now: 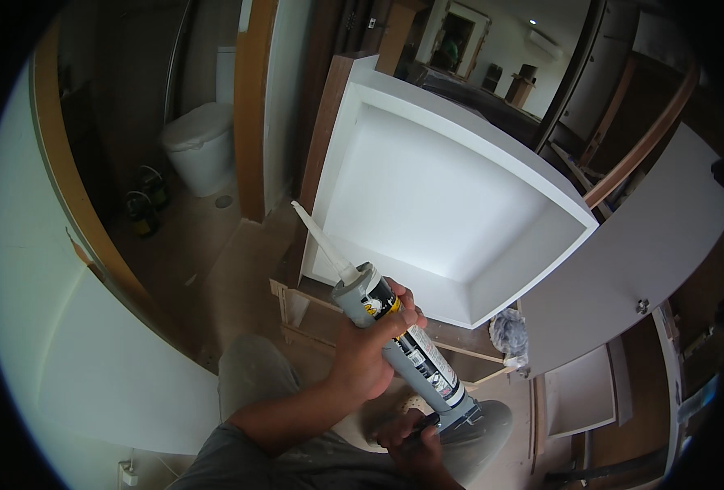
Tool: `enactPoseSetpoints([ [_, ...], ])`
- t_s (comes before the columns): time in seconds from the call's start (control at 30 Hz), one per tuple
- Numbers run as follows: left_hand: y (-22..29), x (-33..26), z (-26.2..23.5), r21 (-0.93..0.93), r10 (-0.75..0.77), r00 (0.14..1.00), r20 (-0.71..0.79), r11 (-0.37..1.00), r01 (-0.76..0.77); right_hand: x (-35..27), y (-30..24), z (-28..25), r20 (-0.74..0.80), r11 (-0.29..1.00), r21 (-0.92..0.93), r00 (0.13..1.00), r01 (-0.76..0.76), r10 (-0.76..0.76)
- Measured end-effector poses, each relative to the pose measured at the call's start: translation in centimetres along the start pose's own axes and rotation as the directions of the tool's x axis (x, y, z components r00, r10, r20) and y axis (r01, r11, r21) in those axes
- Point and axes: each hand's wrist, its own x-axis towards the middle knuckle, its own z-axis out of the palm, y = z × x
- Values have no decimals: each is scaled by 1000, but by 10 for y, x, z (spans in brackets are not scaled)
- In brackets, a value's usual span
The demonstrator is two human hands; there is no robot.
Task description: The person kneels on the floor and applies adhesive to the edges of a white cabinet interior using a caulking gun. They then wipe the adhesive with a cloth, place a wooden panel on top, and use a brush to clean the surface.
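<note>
"Gun (pixel 417 377) pointing where?"
"Nozzle (pixel 323 242) up-left and forward; long axis slants down-right, over the knees (pixel 256 374), before the white box (pixel 427 180)."
"Hands?"
"Left hand (pixel 366 357) wraps its front half; right hand (pixel 429 459) curls around the handle (pixel 429 421)."

A head-worn fisheye looks down and forward, close over the caulking gun (pixel 419 376).

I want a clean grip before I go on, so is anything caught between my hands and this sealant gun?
Nothing visible is. Your left hand wraps directly around the barrel of the sealant gun, and your right hand grips its rear end, by the black handle.
</note>
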Motion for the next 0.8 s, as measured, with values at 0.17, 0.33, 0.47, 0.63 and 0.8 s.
enactPoseSetpoints([
  [0.17, -7, 10, -16, 265, 102, 995, -14, 960, -94, 11, -43, -8, -397, 461, -666, 802, -587, 447],
  [0.33, -24, 9, -40, 654, 203, 975, 88, 726, -210, 25, -113, 41, -277, 369, -888, 959, -276, 50],
  [0.47, -34, 5, -52, 842, 315, 929, 194, 433, -322, 64, -156, 116, 98, 245, -948, 921, 202, -377],
  [0.63, -34, 8, -57, 876, 427, 871, 241, 291, -385, 112, -178, 178, 226, -85, -974, 908, 209, -352],
  [0.8, -29, 8, -62, 884, 430, 869, 245, 268, -382, 132, -175, 188, 253, -163, -964, 912, 210, -322],
])
